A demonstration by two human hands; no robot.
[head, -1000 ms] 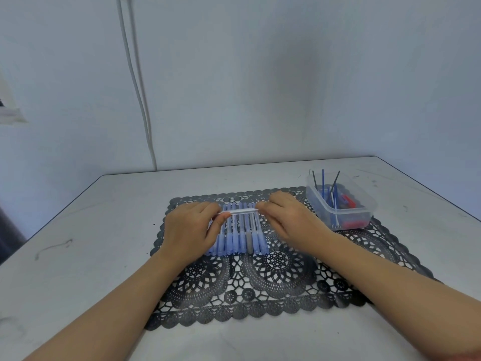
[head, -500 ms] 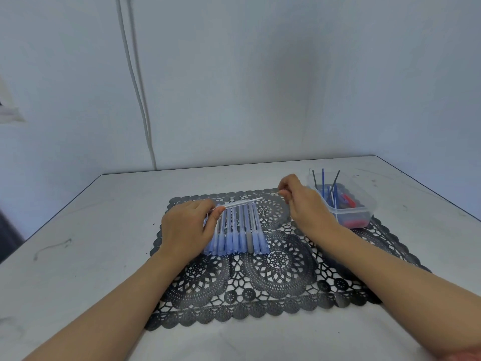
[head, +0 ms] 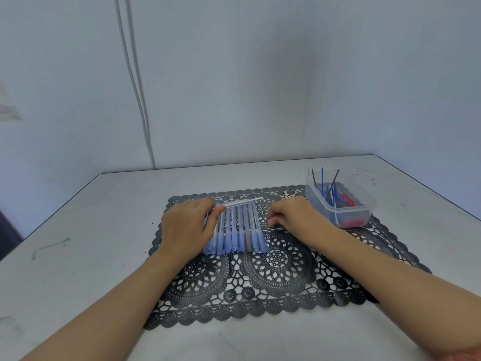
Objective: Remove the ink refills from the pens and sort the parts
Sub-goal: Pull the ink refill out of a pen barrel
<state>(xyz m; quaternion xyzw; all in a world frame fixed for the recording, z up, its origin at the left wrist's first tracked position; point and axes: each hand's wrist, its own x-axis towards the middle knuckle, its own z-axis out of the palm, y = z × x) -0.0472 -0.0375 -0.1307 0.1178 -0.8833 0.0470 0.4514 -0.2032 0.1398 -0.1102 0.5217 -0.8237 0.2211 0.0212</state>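
A row of several pens (head: 234, 231) with light blue ends, one of them grey (head: 248, 239), lies side by side on the black lace mat (head: 273, 280). My left hand (head: 186, 227) pinches a clear pen barrel (head: 243, 202) held crosswise just above the far ends of that row. My right hand (head: 294, 214) is lowered to the mat right of the row, apart from the barrel. Its fingers are curled down, and they hide whether they hold anything. A clear plastic box (head: 363, 208) at the right holds upright black and blue refills (head: 322, 182) and red and blue parts (head: 347, 199).
The mat lies on a white table (head: 104, 256) set against a pale wall. The table's left edge runs diagonally at the far left. A cable (head: 135, 87) hangs down the wall behind.
My right hand let go of the barrel's right end, swung out toward the plastic box, then came back down onto the mat beside the pens. My left hand kept holding the barrel.
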